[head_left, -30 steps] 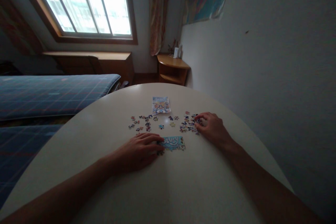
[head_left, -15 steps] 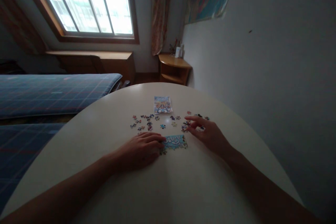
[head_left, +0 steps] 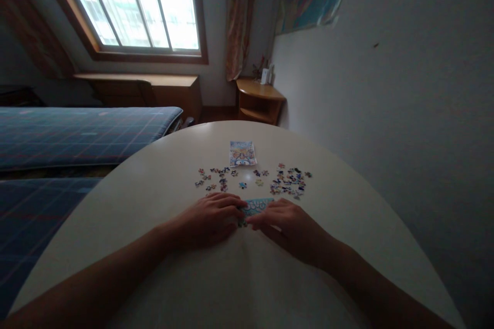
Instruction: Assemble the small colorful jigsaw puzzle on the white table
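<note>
A partly joined jigsaw puzzle (head_left: 256,206), light blue with white lettering, lies on the table between my hands. My left hand (head_left: 216,216) rests on the table, fingers extended and fingertips on the puzzle's left edge. Over its right and lower edge is my right hand (head_left: 287,223), with thumb and forefinger close together at the lower side; anything between them is too small to make out. Loose puzzle pieces (head_left: 291,182) form a cluster beyond my right hand. More loose pieces (head_left: 223,183) are scattered beyond my left hand. A blue piece (head_left: 242,185) lies alone between these groups.
A picture sheet (head_left: 242,153) lies farther back on the round white table (head_left: 185,159). Left of the table is a bed with a plaid mattress (head_left: 88,133). A wooden corner shelf (head_left: 260,90) stands behind, and a wall (head_left: 386,92) runs along the right.
My right hand has moved from the right cluster of pieces back toward me and left, onto the joined puzzle, its fingers closing. My left hand stays at the puzzle's left edge.
</note>
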`<state>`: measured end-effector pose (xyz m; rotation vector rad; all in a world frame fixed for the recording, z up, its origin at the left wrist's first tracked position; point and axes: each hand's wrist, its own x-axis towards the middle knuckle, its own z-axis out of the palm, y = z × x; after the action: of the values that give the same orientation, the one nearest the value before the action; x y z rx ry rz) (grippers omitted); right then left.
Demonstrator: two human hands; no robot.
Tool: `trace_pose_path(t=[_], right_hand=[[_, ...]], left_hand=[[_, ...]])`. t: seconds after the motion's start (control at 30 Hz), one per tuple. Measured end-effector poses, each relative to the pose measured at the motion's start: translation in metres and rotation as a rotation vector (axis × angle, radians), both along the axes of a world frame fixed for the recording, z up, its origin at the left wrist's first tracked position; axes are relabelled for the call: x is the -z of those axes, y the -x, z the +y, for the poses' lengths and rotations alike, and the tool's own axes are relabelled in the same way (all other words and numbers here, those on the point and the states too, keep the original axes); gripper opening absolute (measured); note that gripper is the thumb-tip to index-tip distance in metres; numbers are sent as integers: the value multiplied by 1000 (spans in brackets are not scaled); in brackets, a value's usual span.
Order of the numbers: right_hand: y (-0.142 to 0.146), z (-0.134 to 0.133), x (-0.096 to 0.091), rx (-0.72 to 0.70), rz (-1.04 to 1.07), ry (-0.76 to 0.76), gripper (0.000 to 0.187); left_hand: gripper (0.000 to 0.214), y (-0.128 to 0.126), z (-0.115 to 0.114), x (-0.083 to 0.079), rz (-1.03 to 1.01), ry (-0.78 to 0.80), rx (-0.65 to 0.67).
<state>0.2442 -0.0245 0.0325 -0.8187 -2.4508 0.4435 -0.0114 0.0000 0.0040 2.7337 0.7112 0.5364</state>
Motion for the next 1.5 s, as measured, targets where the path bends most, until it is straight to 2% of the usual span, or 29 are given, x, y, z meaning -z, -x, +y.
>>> trace_pose_path(t=[0.13,0.33,0.5,0.6,0.7,1.0,1.23,1.5], right_hand=[[1,0,5,-42,-112,-148,21],[7,-3,12,-2,-158,-183,21],[14,-6,17,-23,-163,-115,18],[6,-2,12,-67,-125,-40,10],[-5,3,6,-65,-122,-4,9],[1,4,12,-130,-112,5,6],[0,6,14,-134,-111,24,7],[1,3,16,-111,-125,0,5]], left_hand=[[28,0,1,2,4,-2,-8],[27,-2,0,0,-27,-18,7],[27,-3,0,-2,-1,-14,-7],[27,-2,-1,-2,2,-13,-3],[26,-2,-1,-3,2,-14,-15],[25,-1,-1,-1,18,-3,-27],[31,-6,-7,-5,21,64,-90],[38,-9,-11,-4,37,53,-132]])
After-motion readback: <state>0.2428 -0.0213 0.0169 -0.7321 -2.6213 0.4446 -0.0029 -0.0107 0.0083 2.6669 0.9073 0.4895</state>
